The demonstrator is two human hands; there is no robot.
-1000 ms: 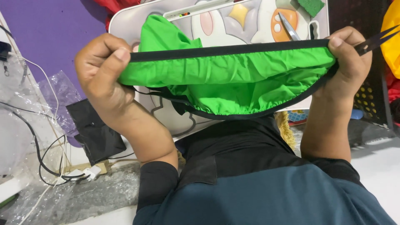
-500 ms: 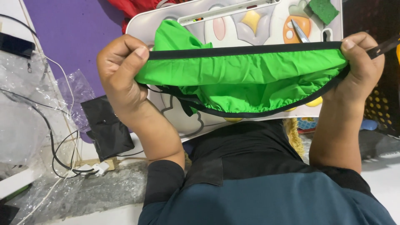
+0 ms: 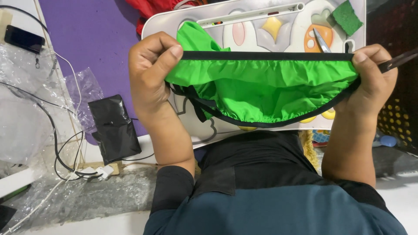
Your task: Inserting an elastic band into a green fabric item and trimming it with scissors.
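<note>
A bright green garment (image 3: 265,89) with black elastic trim is stretched wide between both my hands. My left hand (image 3: 150,72) pinches its left end, thumb on top of the black band. My right hand (image 3: 374,76) grips the right end, and a thin dark tool sticks out past its fingers to the right. The lower black edge sags in a curve between the hands. Behind the garment lies a white cartoon-patterned lap table (image 3: 257,26).
Scissors (image 3: 322,41) and a green sponge (image 3: 347,15) rest on the lap table. A purple mat (image 3: 87,39) lies at the left, with a black wrapped packet (image 3: 114,128), clear plastic bags (image 3: 30,109) and cables (image 3: 69,165). A dark perforated basket (image 3: 398,122) stands at the right.
Both hands and the stretched garment have shifted right and slightly down in view; the hold has not changed.
</note>
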